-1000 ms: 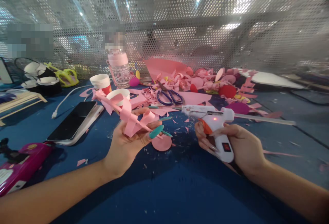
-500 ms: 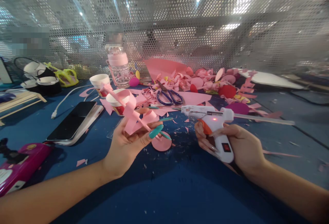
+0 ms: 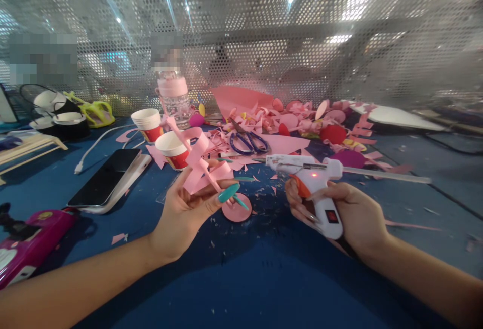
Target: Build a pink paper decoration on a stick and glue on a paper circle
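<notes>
Fingers of my left hand [image 3: 192,208] pinch a looped pink paper strip [image 3: 196,160], which rises toward the upper left in front of a paper cup. A pink paper disc [image 3: 237,208] is just below those fingertips; whether it joins the strip is hidden. My right hand [image 3: 339,213] is wrapped round a white glue gun [image 3: 320,183] with its red light on, fingers at the orange trigger. The gun's nozzle points left, to the right of my left fingertips. A clear glue stick [image 3: 388,175] sticks out of its back.
Two paper cups [image 3: 171,150], a bottle [image 3: 173,97], blue-handled scissors [image 3: 249,143] and pink paper scraps [image 3: 264,117] lie beyond my hands. At left are a phone [image 3: 107,178] and a magenta power strip [image 3: 45,233]. Perforated metal [image 3: 245,42] stands behind.
The pink strip has tilted and shifted slightly in my left fingers, showing more of the cup behind it. My right hand and the glue gun have hardly moved.
</notes>
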`<state>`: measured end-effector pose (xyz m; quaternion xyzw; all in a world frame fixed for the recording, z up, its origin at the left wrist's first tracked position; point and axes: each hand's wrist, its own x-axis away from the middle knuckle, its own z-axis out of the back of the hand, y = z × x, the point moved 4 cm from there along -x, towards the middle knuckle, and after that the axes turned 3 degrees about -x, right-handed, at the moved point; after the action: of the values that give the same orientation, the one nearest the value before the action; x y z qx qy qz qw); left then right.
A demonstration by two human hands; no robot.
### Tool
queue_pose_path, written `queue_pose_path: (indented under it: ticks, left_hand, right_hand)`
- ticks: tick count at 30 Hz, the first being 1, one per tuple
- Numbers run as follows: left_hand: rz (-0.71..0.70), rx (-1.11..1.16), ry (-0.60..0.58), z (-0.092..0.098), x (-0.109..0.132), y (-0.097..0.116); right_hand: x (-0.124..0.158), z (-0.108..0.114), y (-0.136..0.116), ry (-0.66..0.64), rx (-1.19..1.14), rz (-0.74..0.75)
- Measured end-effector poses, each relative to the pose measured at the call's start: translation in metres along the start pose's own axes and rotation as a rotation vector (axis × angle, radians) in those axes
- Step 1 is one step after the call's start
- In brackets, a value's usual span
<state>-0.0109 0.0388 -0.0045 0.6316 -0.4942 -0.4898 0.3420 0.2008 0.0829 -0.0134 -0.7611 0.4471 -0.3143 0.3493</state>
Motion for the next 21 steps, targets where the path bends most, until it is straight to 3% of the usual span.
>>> queue_pose_path:
  ticks: [13,21]
  left_hand:
    - [0.011,-0.022,0.079,0.002,-0.004,-0.002]
    - [-0.032,-0.225,0.221,0.011,-0.011,-0.001]
  right_hand:
    - [0.0,-0.001,0.0,-0.078,0.004,0.036]
    - [0.002,-0.001,0.003,-0.237,0.316,-0.131]
